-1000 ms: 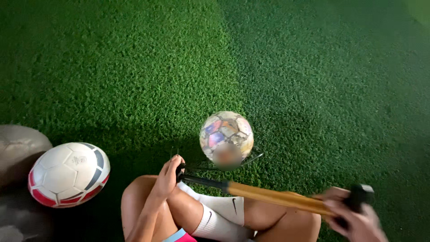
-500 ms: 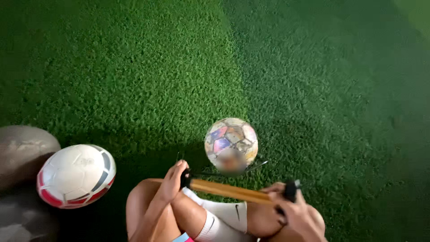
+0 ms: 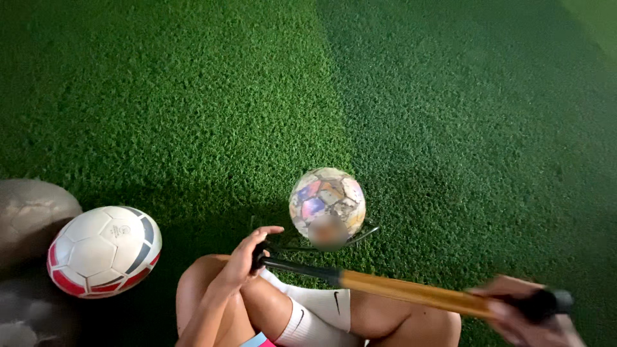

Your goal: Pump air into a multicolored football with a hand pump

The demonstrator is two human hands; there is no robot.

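Note:
I am sitting on green artificial turf with my bare legs folded under me and a white sock showing. My left hand [image 3: 243, 258] grips the black front end of a hand pump [image 3: 405, 290] that has a yellow barrel. My right hand [image 3: 524, 311], blurred at the lower right, grips the pump's black handle, drawn well out from the barrel. A thin black hose runs from the pump's front end toward a multicoloured ball [image 3: 327, 203] resting on the turf just beyond my knees.
A white ball [image 3: 103, 249] with red and dark markings lies at the lower left. Behind and below it sit two dull grey balls [image 3: 29, 212]. Green turf [image 3: 321, 83] stretches ahead and to the right.
My right hand pushed the pump handle in toward the barrel, then pulled it back out to the right. The left hand stayed on the pump's front end. The balls have not moved.

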